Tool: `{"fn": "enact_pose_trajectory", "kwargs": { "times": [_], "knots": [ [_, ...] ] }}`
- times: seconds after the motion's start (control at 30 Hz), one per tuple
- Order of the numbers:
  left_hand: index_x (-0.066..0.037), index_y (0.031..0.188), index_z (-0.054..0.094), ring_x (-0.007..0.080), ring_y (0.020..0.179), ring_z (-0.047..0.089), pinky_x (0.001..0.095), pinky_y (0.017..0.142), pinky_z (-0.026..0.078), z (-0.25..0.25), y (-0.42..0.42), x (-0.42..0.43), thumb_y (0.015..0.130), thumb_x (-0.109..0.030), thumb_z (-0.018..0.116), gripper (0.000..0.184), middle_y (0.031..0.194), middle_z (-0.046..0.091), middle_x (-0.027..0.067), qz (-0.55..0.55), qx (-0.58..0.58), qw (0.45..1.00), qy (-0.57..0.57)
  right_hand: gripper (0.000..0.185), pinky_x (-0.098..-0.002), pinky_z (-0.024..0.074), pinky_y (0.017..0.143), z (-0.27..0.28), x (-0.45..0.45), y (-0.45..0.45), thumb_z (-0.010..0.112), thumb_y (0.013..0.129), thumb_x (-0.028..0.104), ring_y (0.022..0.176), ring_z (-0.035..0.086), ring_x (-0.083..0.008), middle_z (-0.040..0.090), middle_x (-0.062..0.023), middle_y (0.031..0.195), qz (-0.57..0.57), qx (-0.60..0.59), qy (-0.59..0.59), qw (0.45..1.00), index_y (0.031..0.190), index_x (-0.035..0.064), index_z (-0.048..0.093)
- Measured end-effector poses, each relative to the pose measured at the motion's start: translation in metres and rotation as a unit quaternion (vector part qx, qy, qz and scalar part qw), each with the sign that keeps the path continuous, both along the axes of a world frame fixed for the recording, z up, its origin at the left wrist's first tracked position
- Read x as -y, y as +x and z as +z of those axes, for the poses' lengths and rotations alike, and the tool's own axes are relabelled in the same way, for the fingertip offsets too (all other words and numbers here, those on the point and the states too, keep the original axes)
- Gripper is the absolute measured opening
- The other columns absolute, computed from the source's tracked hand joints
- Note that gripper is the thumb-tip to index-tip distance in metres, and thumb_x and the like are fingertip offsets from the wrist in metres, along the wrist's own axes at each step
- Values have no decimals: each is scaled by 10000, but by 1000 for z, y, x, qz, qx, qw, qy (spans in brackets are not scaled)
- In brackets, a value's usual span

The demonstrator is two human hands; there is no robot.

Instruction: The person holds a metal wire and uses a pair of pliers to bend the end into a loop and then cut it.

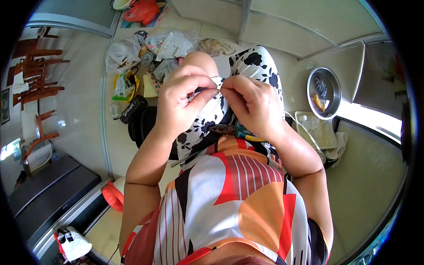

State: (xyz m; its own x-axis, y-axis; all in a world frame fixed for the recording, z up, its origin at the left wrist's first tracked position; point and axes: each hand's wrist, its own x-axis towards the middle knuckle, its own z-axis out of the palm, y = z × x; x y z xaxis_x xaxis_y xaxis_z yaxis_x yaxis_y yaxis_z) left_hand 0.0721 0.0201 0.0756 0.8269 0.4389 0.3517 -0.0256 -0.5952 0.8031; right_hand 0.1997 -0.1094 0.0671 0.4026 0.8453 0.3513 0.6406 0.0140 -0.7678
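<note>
My left hand (183, 97) and my right hand (254, 104) meet fingertip to fingertip above my lap. Thumb and index finger of each are pinched together. A thin, thread-like piece shows at the left fingertips, too small to make out clearly; what the right fingertips hold is hidden. Below them lie my trousers (260, 64), white with black flowers. Some small dark and teal items with a yellow edge (254, 138) rest in my lap under the right wrist.
Plastic bags (174, 44), a yellow bag (126, 86) and a black bottle (133, 109) lie on the floor ahead and left. A metal basin (324, 92) holding a few things stands at right, near a pale cloth (318, 132) and white cord (304, 128).
</note>
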Motion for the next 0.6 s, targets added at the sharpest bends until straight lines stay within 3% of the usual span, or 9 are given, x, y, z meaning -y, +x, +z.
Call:
{"fn": "enact_pose_trajectory", "kwargs": {
  "times": [0.1, 0.17, 0.27, 0.33, 0.4, 0.53, 0.6],
  "knots": [
    [-16, 762, 609, 212, 713, 546, 298, 604, 432, 5, 0, 0, 653, 33, 712, 158, 810, 575, 64, 2, -9, 999, 37, 101, -379, 475, 517, 2, 1, 2, 626, 795, 132, 599, 609, -316, 608, -126, 671, 22, -33, -31, 999, 795, 42, 581],
    [-12, 761, 599, 238, 733, 548, 327, 628, 441, 9, -1, -5, 637, 23, 710, 170, 816, 570, 76, -45, 0, 987, 152, 111, -391, 475, 532, 1, 2, 6, 617, 794, 140, 610, 607, -331, 617, -134, 686, 41, -59, -50, 996, 798, 32, 591],
    [8, 771, 583, 306, 774, 552, 382, 673, 464, 12, -3, -9, 649, 1, 684, 159, 833, 556, 113, -140, 28, 951, 273, 111, -317, 455, 584, -4, 2, 16, 607, 814, 98, 615, 585, -203, 612, -118, 706, 127, -172, -111, 971, 847, -8, 601],
    [16, 794, 600, 293, 789, 569, 380, 685, 489, 8, -12, -8, 633, -14, 677, 182, 867, 578, 109, -178, 28, 928, 327, 136, -317, 450, 612, -18, 0, 20, 604, 823, 125, 630, 561, -160, 611, -113, 705, 203, -215, -85, 951, 859, -6, 611],
    [14, 801, 604, 292, 819, 577, 368, 688, 498, 10, -18, -5, 649, -18, 673, 170, 890, 600, 107, -203, 16, 919, 336, 148, -323, 450, 621, -17, -1, 21, 606, 823, 142, 628, 566, -181, 615, -109, 711, 249, -283, -140, 916, 857, -2, 616],
    [20, 804, 596, 282, 747, 598, 329, 666, 501, -1, -25, -9, 668, 80, 668, 165, 854, 611, 136, -74, -56, 978, 186, 162, -359, 478, 607, -23, -1, 8, 647, 798, 189, 665, 615, -273, 638, -110, 760, 138, -100, -104, 980, 867, 44, 624],
    [36, 834, 591, 198, 744, 597, 279, 647, 494, -11, -38, -19, 727, 126, 634, 147, 882, 616, 129, -4, -37, 994, 103, 185, -367, 493, 608, -24, 2, 5, 667, 787, 219, 680, 627, -275, 645, -104, 778, 78, 26, -128, 988, 887, 67, 629]
  ]
}}
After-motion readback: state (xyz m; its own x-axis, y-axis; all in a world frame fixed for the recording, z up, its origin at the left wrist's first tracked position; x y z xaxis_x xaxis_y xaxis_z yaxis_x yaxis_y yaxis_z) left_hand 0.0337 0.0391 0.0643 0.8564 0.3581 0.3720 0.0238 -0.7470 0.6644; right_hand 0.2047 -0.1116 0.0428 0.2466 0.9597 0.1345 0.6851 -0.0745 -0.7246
